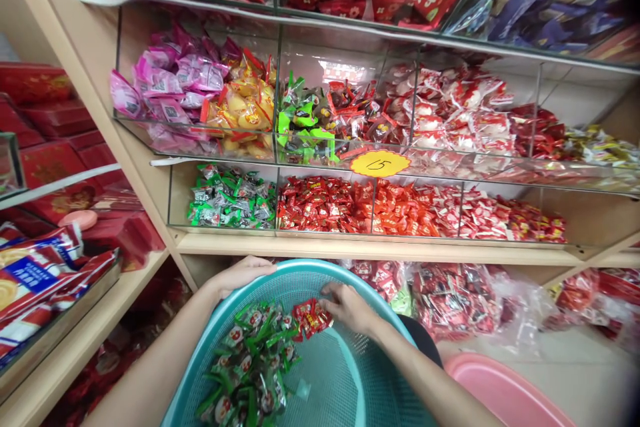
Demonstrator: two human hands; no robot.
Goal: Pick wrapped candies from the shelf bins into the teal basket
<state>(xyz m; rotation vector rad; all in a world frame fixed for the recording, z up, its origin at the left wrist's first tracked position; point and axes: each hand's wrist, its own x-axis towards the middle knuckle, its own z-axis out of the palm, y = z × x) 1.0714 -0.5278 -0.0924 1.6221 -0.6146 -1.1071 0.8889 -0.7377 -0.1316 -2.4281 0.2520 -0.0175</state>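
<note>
A teal plastic basket [350, 360] with mesh walls fills the lower middle of the head view. My left hand [250, 271] grips its far-left rim, fingers mostly hidden behind the edge. Inside the basket, my right hand [347, 307] is closed, fingers curled around a small bunch of red-wrapped candies [311, 319]. These candies touch the upper right edge of a heap of green-and-clear wrapped candies [255, 367] on the basket's left side.
Clear shelf bins of sweets stand ahead, including red candies [320, 203] and green ones [233, 197]. A yellow price tag [381, 163] marks the bin edge. Below are bagged candies [457, 300] and a pink tub [500, 393]. Packaged snacks [40, 280] sit left.
</note>
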